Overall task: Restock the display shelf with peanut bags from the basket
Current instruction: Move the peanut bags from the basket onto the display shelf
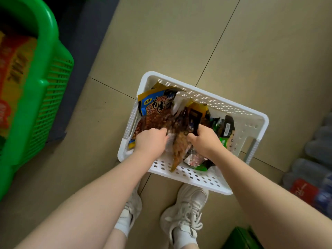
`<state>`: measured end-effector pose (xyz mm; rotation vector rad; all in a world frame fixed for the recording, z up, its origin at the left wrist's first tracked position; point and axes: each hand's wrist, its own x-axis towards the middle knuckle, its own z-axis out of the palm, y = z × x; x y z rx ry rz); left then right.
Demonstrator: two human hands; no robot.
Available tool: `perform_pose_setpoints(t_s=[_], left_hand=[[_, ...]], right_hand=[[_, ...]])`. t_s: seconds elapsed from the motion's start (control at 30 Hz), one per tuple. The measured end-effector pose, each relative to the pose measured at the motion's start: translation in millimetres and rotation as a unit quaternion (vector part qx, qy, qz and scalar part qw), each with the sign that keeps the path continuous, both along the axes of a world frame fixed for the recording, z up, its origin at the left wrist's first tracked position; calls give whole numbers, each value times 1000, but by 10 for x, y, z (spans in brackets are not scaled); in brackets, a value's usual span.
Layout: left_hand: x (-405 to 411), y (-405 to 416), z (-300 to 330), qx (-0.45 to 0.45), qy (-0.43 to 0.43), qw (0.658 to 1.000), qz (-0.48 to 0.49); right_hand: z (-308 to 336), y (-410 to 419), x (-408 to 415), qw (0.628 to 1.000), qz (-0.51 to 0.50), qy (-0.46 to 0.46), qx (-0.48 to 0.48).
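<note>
Below, the basket (248, 126) sat on open floor (179, 42) — both hands, left (152, 141) and right (204, 139), curled round peanut bags (154, 121) inside.

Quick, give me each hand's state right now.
Left hand: grips peanut bags in the white basket.
Right hand: grips a dark packet there.

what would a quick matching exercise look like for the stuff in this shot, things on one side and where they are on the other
Things:
1. white basket
2. green basket
3. peanut bag
4. sneakers

Places:
A. far left edge of the view
B. on the floor tiles, mid-frame, both hands in it
C. bottom centre, below the white basket
D. inside the white basket, left side

Pairs: 1-B, 2-A, 3-D, 4-C
</note>
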<state>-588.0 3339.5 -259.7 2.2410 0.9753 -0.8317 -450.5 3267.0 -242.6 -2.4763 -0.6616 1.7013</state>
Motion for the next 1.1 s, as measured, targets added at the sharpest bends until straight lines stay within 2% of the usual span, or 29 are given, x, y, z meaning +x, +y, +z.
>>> perform_pose_setpoints(t_s=[0.13,0.27,0.33,0.43,0.53,0.67,0.77,0.9,1.03,1.1], left_hand=[[-57,49,657,12,-22,1000,7],[-151,134,1545,23,-26,999,-11],[-179,197,2089,26,-30,999,4],[-258,299,3016,65,-41,996,36],[-352,368,3972,116,-57,990,61],[-535,362,5249,194,-56,973,108],[-844,227,6131,261,-63,949,163],[-1424,-32,7131,319,-119,909,239],[-2094,-247,7923,407,-157,842,319],[-2513,-405,8292,468,-165,791,358]], right_hand=[[760,-226,210,998,-62,4,20],[1590,-253,185,998,5,-21,57],[2077,-209,157,996,21,-41,81],[2962,-88,148,989,-59,-47,129],[3863,11,158,977,-107,-12,181],[4983,213,138,953,-94,37,284],[5837,386,-4,922,-80,85,370],[6809,540,-378,887,-15,160,433],[7519,784,-951,854,65,227,464],[7860,924,-1378,831,99,257,483]])
